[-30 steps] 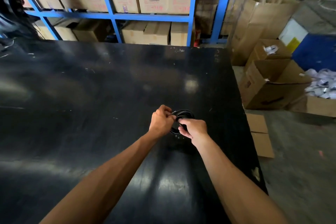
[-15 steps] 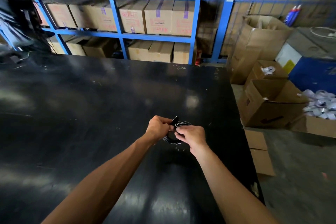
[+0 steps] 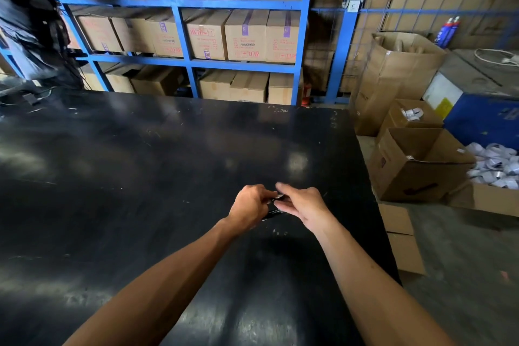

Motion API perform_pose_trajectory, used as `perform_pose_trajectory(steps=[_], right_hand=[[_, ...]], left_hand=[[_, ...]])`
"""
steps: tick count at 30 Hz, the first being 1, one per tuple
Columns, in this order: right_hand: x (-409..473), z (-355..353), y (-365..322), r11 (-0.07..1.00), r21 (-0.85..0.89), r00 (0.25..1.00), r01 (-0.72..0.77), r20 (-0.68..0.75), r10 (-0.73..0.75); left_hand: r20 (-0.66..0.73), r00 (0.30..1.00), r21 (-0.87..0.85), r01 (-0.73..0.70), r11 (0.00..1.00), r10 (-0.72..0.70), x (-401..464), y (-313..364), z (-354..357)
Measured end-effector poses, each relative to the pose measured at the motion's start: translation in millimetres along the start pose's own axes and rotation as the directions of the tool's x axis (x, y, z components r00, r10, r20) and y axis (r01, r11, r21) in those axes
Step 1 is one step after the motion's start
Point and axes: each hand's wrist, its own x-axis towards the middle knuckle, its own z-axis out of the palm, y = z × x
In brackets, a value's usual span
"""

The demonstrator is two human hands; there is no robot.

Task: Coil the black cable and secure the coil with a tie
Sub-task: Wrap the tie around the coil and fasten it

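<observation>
The coiled black cable (image 3: 271, 213) is pressed flat between my two hands, just above the black table (image 3: 140, 177). Only a thin dark sliver of it shows; the rest is hidden by my fingers. My left hand (image 3: 248, 206) grips the coil from the left. My right hand (image 3: 302, 205) holds it from the right, fingertips pinching at a small pale bit, possibly the tie (image 3: 278, 197), at the top of the coil. Both hands meet near the table's right side.
Blue shelving (image 3: 174, 5) with cardboard boxes stands behind the table. Open cartons (image 3: 415, 171) and flat cardboard (image 3: 401, 241) lie on the floor past the table's right edge. A person (image 3: 31, 31) stands at the far left corner.
The open round coil seen before has been squeezed flat between my hands. My right hand's fingers have shifted up to the coil's top. My head has tilted up, showing more shelving.
</observation>
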Motion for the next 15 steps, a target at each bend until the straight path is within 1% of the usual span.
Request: perform_pose_trajectory(steps=[2, 3, 4, 5, 6, 7, 8, 9, 10, 11, 12, 13, 14, 15], right_hand=[[1, -4, 0, 0.999, -0.035, 1.0, -0.024, -0.01, 0.023], [2, -7, -1, 0.998, -0.038, 0.999, -0.047, -0.018, 0.046], [3, -10, -1, 0.997, -0.033, 0.998, -0.065, -0.02, 0.064], [3, -12, -3, 0.998, -0.007, 0.998, -0.069, -0.013, 0.069], [4, -16, -4, 0.998, 0.025, 0.998, -0.066, -0.005, 0.066], [5, -20, -5, 0.997, 0.063, 0.999, -0.054, 0.013, 0.053], [5, -23, -4, 0.996, 0.085, 0.999, -0.037, 0.037, 0.034], [5, -26, -3, 0.995, 0.102, 0.998, -0.015, 0.07, 0.008], [5, -30, 0, 0.994, 0.105, 0.995, 0.006, 0.103, -0.017], [7, -33, 2, 0.995, 0.092, 0.99, 0.027, 0.132, -0.039], [8, -35, 4, 0.998, 0.042, 0.986, 0.048, 0.158, -0.055], [9, -39, 6, 0.996, -0.044, 0.981, 0.072, 0.181, -0.063], [11, -42, 7, 0.983, -0.16, 0.978, 0.096, 0.199, -0.063], [12, -46, 8, 0.952, -0.28, 0.977, 0.121, 0.204, -0.064]], left_hand=[[0.01, 1.0, -0.056, -0.011, 0.998, 0.011, -3, 2, 3], [0.022, 0.999, -0.137, 0.049, 0.989, -0.047, -4, 3, 3], [0.057, 0.991, -0.266, 0.134, 0.955, -0.123, -5, 6, 1], [0.119, 0.972, -0.419, 0.235, 0.877, -0.204, -6, 7, -1], [0.195, 0.942, -0.554, 0.334, 0.763, -0.272, -7, 9, -4], [0.274, 0.897, -0.637, 0.44, 0.633, -0.347, -6, 10, -7], [0.361, 0.828, -0.68, 0.548, 0.487, -0.428, -3, 11, -11], [0.454, 0.74, -0.677, 0.649, 0.348, -0.497, 0, 10, -12], [0.533, 0.655, -0.644, 0.724, 0.246, -0.535, 2, 8, -13], [0.585, 0.603, -0.619, 0.764, 0.181, -0.543, 5, 5, -12], [0.614, 0.585, -0.632, 0.766, 0.113, -0.529, 7, 3, -11], [0.614, 0.6, -0.673, 0.738, 0.057, -0.513, 10, -1, -6], [0.595, 0.628, -0.714, 0.699, 0.027, -0.502, 12, -5, -3], [0.552, 0.653, -0.738, 0.672, 0.061, -0.519, 15, -8, -1]])
